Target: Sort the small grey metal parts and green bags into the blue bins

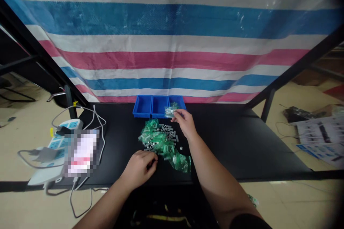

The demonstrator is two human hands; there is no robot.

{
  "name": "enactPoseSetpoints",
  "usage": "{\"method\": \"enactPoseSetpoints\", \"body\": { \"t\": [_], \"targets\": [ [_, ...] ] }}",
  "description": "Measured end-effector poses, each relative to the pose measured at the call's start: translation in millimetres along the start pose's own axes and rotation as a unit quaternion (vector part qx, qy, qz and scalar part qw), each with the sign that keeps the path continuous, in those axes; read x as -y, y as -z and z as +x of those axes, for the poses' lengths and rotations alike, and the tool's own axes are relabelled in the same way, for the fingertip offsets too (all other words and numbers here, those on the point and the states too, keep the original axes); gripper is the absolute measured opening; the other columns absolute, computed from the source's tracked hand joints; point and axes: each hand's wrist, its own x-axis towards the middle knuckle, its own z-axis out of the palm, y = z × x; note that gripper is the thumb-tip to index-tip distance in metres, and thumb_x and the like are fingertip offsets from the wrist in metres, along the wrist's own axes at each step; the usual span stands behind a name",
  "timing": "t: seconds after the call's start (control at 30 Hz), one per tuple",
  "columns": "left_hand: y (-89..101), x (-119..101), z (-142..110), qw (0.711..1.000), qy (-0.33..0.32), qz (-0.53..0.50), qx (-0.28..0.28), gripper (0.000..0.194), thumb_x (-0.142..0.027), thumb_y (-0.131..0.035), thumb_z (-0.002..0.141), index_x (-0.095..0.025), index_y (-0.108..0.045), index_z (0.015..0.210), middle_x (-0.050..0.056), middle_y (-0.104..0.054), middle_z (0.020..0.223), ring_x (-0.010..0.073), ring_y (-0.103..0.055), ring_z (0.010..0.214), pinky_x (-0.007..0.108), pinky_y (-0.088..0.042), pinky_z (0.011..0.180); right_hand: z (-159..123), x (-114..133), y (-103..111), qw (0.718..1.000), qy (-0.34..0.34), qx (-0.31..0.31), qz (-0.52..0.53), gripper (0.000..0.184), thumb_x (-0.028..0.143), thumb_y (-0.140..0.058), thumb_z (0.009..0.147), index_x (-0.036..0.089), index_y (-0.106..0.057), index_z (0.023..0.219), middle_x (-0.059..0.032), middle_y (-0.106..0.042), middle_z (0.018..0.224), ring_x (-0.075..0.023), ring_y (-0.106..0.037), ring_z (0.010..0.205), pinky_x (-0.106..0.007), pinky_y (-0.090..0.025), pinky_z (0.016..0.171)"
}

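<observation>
Thumb and fingertips of the right hand (186, 123) pinch a small clear packet (169, 112) by one edge, a grip that seems to leave most of it free, by the divider between the middle and right blue bins (142, 115). The left hand (139, 166) curls beside the pile, perhaps steadying it; whether its fingers hold anything cannot be told. The packet looks shiny, its contents indistinct. Farther out, crumpled green bags (150, 137) lie among loose grey pieces (172, 134) on the black table (228, 139).
</observation>
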Motion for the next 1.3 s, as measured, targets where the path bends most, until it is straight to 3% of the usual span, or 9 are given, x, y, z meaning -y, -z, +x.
{"method": "enactPoseSetpoints", "body": {
  "t": [0.17, 0.3, 0.43, 0.5, 0.57, 0.67, 0.87, 1.0, 1.3],
  "targets": [
    [0.4, -0.6, 0.2, 1.000, 0.000, 0.000, -0.004, 0.012, -0.016, -0.055, 0.089, -0.024, -0.063, 0.094, -0.001, -0.064, 0.072, 0.0167, -0.062, 0.070, 0.031, -0.045, 0.072, 4.2, 13.5, 12.3, 0.997, -0.015, -0.015, 0.079, 0.023, 0.038, -0.078, 0.072, 0.021, -0.065, 0.082, 0.0043, -0.059, 0.066, -0.0082, -0.049, 0.048, -0.021, -0.039, 0.041],
    [0.2, -1.0, -1.0, 1.000, 0.002, 0.000, 0.000, 0.012, -0.016, -0.055, 0.090, -0.024, -0.063, 0.093, -0.001, -0.064, 0.072, 0.0168, -0.062, 0.070, 0.031, -0.045, 0.073, 6.4, 21.3, 14.5, 0.990, -0.022, -0.053, 0.132, 0.033, 0.039, -0.078, 0.071, 0.022, -0.065, 0.096, 0.0029, -0.063, 0.067, -0.0119, -0.058, 0.056, -0.023, -0.045, 0.047],
    [0.3, -0.7, -1.2, 1.000, 0.004, -0.002, 0.002, 0.012, -0.016, -0.055, 0.090, -0.024, -0.062, 0.094, -0.002, -0.064, 0.073, 0.0166, -0.062, 0.070, 0.031, -0.045, 0.073, 9.0, 13.6, 16.7, 0.990, -0.070, -0.109, 0.047, 0.062, 0.037, -0.082, 0.065, 0.020, -0.058, 0.120, 0.0005, -0.070, 0.074, -0.0145, -0.061, 0.058, -0.023, -0.045, 0.047],
    [0.7, -0.9, -0.7, 1.000, 0.007, -0.003, 0.005, 0.011, -0.016, -0.055, 0.090, -0.024, -0.062, 0.093, -0.002, -0.064, 0.073, 0.0166, -0.062, 0.071, 0.031, -0.044, 0.074, 8.3, 8.0, 18.6, 0.992, -0.043, -0.113, -0.028, 0.058, 0.037, -0.080, 0.068, 0.020, -0.058, 0.119, 0.0025, -0.068, 0.071, -0.0131, -0.057, 0.054, -0.022, -0.042, 0.046],
    [0.7, -1.3, -0.3, 1.000, 0.008, -0.002, 0.005, 0.011, -0.016, -0.055, 0.090, -0.024, -0.062, 0.093, -0.002, -0.063, 0.073, 0.0166, -0.062, 0.071, 0.030, -0.044, 0.073, 5.3, 5.0, 18.6, 0.991, 0.017, -0.072, -0.112, 0.039, 0.037, -0.075, 0.075, 0.020, -0.064, 0.108, 0.0029, -0.066, 0.069, -0.0126, -0.055, 0.054, -0.023, -0.043, 0.050],
    [0.4, -1.7, -0.4, 1.000, 0.006, 0.000, 0.005, 0.011, -0.017, -0.054, 0.091, -0.024, -0.062, 0.094, -0.001, -0.063, 0.072, 0.0168, -0.061, 0.071, 0.030, -0.043, 0.072, -2.5, 7.2, 12.0, 0.968, 0.097, 0.059, -0.223, 0.019, 0.037, -0.069, 0.085, 0.020, -0.072, 0.094, -0.0013, -0.068, 0.075, -0.0143, -0.058, 0.062, -0.026, -0.046, 0.058],
    [0.8, -1.6, -0.6, 1.000, 0.019, -0.006, 0.014, 0.013, -0.016, -0.055, 0.090, -0.024, -0.063, 0.096, -0.002, -0.063, 0.073, 0.0167, -0.061, 0.072, 0.031, -0.043, 0.074, -13.7, 15.1, -9.3, 0.872, 0.189, 0.287, -0.349, 0.012, 0.024, -0.068, 0.089, 0.026, -0.079, 0.092, -0.0064, -0.070, 0.120, -0.0242, -0.060, 0.110, -0.043, -0.047, 0.097],
    [1.5, -1.7, -0.1, 1.000, 0.022, -0.008, 0.016, 0.012, -0.017, -0.055, 0.090, -0.024, -0.063, 0.095, -0.002, -0.063, 0.073, 0.0169, -0.061, 0.072, 0.031, -0.043, 0.075, -12.1, 11.3, -14.1, 0.850, 0.198, 0.331, -0.360, 0.018, 0.016, -0.066, 0.090, 0.026, -0.080, 0.092, -0.0057, -0.070, 0.123, -0.0250, -0.056, 0.115, -0.045, -0.046, 0.101],
    [1.6, -2.5, -0.3, 1.000, 0.020, -0.010, 0.012, 0.012, -0.017, -0.055, 0.091, -0.024, -0.063, 0.095, -0.002, -0.063, 0.073, 0.0166, -0.061, 0.071, 0.031, -0.043, 0.075, -12.0, 7.1, -12.7, 0.837, 0.206, 0.333, -0.381, 0.020, 0.027, -0.061, 0.097, 0.027, -0.081, 0.100, -0.0039, -0.073, 0.121, -0.0252, -0.056, 0.110, -0.045, -0.047, 0.098]
  ]
}}
